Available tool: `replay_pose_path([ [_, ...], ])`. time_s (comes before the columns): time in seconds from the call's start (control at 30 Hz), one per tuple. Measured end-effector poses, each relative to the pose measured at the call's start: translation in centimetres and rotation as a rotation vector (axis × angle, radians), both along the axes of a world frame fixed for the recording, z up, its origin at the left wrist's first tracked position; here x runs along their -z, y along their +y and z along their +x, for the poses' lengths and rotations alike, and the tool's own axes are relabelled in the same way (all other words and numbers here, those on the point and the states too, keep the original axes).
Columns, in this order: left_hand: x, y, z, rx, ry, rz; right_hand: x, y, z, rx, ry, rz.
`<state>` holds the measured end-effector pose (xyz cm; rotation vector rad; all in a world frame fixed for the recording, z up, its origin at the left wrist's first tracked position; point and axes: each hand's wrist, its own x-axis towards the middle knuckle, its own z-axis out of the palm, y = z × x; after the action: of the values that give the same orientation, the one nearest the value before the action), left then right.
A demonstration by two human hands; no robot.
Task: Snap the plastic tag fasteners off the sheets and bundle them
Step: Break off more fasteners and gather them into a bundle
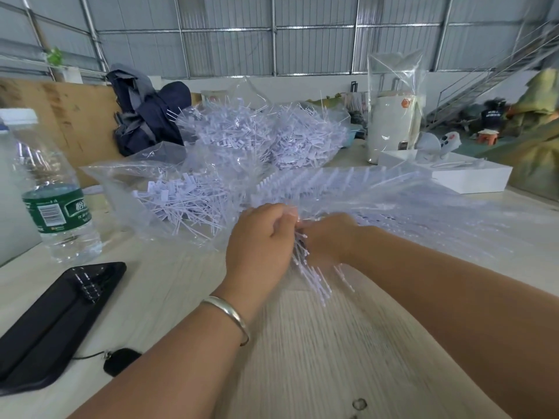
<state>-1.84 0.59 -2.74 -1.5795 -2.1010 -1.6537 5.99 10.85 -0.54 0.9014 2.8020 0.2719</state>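
Bundle between your 2 hands, stems pointing toward you.
Your left hand (260, 237) and right hand (328, 237) both curl tight around the fasteners (311, 273); the sheets (348, 182) lie just beyond your knuckles.

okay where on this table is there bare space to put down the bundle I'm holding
Bare table lies between your forearms, below the bundle. Another strip runs between the phone and your left hand. Crowded: bags of fasteners ahead, sheets to the right, bottle at left.

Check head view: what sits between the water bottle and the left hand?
Bare tabletop near the water bottle; behind it, a clear bag of loose fasteners. Left hand.
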Motion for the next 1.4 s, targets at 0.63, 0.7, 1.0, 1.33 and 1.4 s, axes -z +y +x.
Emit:
replay_pose_path([
  [0.63, 1.7, 1.8, -2.0, 0.243, 0.076, -0.387, -1.3, -2.4, 3.5, -0.153, 0.084, 0.104],
  [0.7, 1.7, 1.9, -1.9, 0.247, 0.118, -0.403, -1.3, -2.6, 4.7, -0.189, 0.143, 0.09],
  [1.0, 2.6, 2.0, -0.8, 0.07, 0.337, -0.623, -0.6, -6.7, 8.4, -0.157, 0.121, 0.171],
  [1.33, 3.3, 2.2, -1.1, -0.008, 0.359, -0.583, -2.3, -12.1, 15.9, -0.239, 0.489, -0.09],
  [1.4, 3.1, 2.1, -0.9, -0.001, 0.337, -0.522, -3.0, -10.8, 16.7, -0.287, 0.613, -0.424],
])
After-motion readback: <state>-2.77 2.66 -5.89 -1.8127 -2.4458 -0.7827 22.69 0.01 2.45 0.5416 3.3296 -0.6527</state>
